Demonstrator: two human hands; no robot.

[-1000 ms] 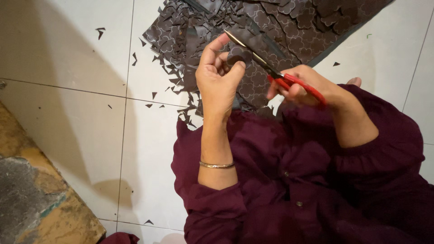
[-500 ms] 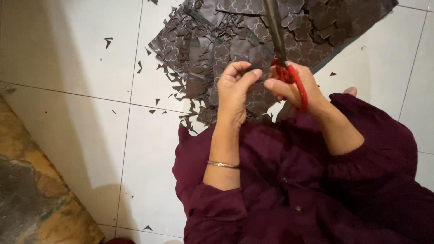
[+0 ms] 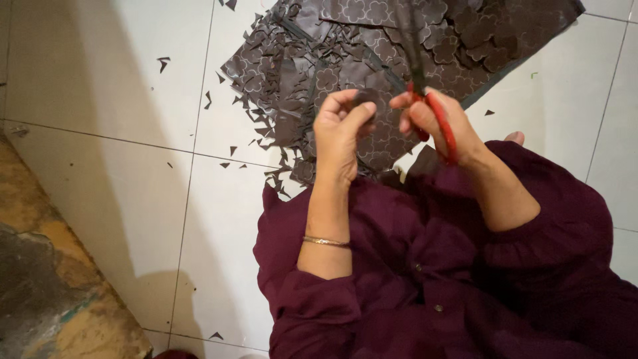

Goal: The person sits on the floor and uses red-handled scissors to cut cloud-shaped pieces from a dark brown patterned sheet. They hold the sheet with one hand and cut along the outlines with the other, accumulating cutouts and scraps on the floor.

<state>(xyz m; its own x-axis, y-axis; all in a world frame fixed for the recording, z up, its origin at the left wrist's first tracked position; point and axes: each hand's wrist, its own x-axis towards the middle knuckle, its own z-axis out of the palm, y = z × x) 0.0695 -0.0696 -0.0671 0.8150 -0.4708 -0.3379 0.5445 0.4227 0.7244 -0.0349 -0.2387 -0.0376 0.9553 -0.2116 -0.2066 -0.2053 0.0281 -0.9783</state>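
A person in a maroon long-sleeved garment [image 3: 425, 279] sits on a white tiled floor [image 3: 133, 199]. The left hand [image 3: 340, 133], a thin gold bangle [image 3: 325, 241] on its wrist, pinches a small dark cut-out piece [image 3: 365, 100] between thumb and fingertips. The right hand [image 3: 435, 119] closes around the handles of red-handled scissors [image 3: 435, 123], whose dark blades point away over a heap of dark brown flower-patterned sheet material [image 3: 399, 40]. The held piece sits between both hands, above the heap's near edge. Small dark offcuts [image 3: 163, 63] lie scattered left of the heap; a worn stone edge [image 3: 60, 279] lies at lower left.
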